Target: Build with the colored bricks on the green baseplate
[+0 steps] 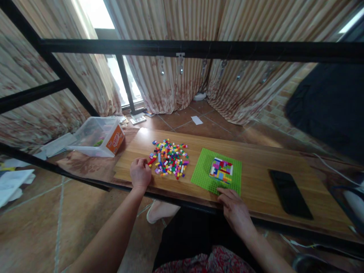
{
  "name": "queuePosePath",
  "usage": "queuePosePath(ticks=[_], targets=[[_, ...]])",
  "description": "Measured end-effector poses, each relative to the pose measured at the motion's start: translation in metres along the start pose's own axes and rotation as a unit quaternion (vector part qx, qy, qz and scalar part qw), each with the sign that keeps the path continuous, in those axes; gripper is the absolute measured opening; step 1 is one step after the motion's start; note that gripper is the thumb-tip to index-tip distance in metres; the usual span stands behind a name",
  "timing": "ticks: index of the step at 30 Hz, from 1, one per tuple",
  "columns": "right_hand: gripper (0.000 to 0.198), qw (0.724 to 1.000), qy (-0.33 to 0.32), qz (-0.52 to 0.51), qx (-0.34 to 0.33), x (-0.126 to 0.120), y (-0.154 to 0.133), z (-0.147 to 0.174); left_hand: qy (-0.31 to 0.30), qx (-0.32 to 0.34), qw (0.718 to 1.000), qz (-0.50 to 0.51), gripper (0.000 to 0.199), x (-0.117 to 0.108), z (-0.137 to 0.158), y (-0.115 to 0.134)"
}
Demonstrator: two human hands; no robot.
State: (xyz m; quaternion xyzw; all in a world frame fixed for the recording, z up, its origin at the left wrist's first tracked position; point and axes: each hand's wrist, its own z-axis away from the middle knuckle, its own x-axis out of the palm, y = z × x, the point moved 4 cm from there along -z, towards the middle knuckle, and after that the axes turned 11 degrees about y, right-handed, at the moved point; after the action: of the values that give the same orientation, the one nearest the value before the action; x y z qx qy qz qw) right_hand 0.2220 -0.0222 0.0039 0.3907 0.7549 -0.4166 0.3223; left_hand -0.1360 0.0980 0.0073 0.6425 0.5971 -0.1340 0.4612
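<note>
My left hand (140,173) is closed at the left side of the loose pile, its fingers curled. A long red toy brick (152,161) lies right at its fingertips, and they appear to pinch its near end. Many small coloured toy bricks (170,157) are spread over the wooden board. To the right lies a green studded baseplate (200,170), with a low rectangular build of coloured bricks (221,170) on it, edged partly in white. My right hand (234,204) rests with fingers extended on the baseplate's near edge, below the build, holding nothing visible.
A clear plastic box (95,138) with an orange label stands left of the wooden board (256,178). A black phone (290,193) lies at the right. A black metal bar (182,49) crosses behind, before curtains (182,83). A white cable (337,169) runs at the far right.
</note>
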Motion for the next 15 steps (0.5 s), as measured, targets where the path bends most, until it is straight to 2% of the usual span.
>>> queuePosePath(ticks=[10, 12, 15], targets=[[0.028, 0.999, -0.026, -0.022, -0.016, -0.009, 0.008, 0.000, -0.006, -0.018, 1.000, 0.012, 0.022, 0.000, 0.002, 0.001], [0.026, 0.999, -0.019, -0.018, -0.017, -0.007, 0.002, -0.006, -0.006, -0.018, 1.000, 0.014, 0.021, 0.001, 0.002, 0.001], [0.024, 0.999, 0.024, -0.026, -0.006, 0.001, -0.019, -0.028, -0.008, -0.020, 1.000, 0.014, 0.020, 0.001, 0.002, 0.000]])
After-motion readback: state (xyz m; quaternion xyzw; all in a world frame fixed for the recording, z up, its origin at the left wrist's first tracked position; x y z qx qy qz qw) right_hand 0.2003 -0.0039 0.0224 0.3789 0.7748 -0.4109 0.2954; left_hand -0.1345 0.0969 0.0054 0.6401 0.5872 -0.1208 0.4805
